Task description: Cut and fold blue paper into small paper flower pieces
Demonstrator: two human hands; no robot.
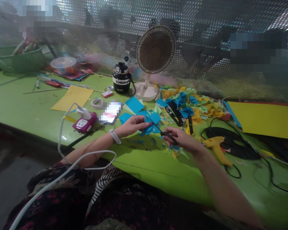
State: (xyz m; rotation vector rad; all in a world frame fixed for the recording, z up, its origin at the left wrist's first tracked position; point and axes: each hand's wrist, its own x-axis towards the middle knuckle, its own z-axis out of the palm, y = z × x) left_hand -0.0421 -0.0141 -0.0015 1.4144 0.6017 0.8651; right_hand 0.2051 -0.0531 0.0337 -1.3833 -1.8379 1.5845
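Note:
My left hand point(136, 123) is closed on a piece of blue paper point(155, 118), pinched between thumb and fingers above the green table point(134, 156). In my right hand point(179, 137) is a pair of scissors point(167, 135), my fingers around the dark handles. The blades point left and meet the blue paper near my left thumb; whether they are apart I cannot tell. Small blue and yellow scraps point(175, 154) lie on the table below my right hand. Behind my hands are blue sheets point(133, 104) and a black stapler point(174, 114).
A phone point(111, 112), tape roll point(97, 103) and purple power adapter point(85, 124) lie left. At the back stand a black bottle point(121, 80) and a fan point(156, 51). Cut paper pieces point(201, 102) pile up behind right. A yellow glue gun point(217, 148) with a cord lies right.

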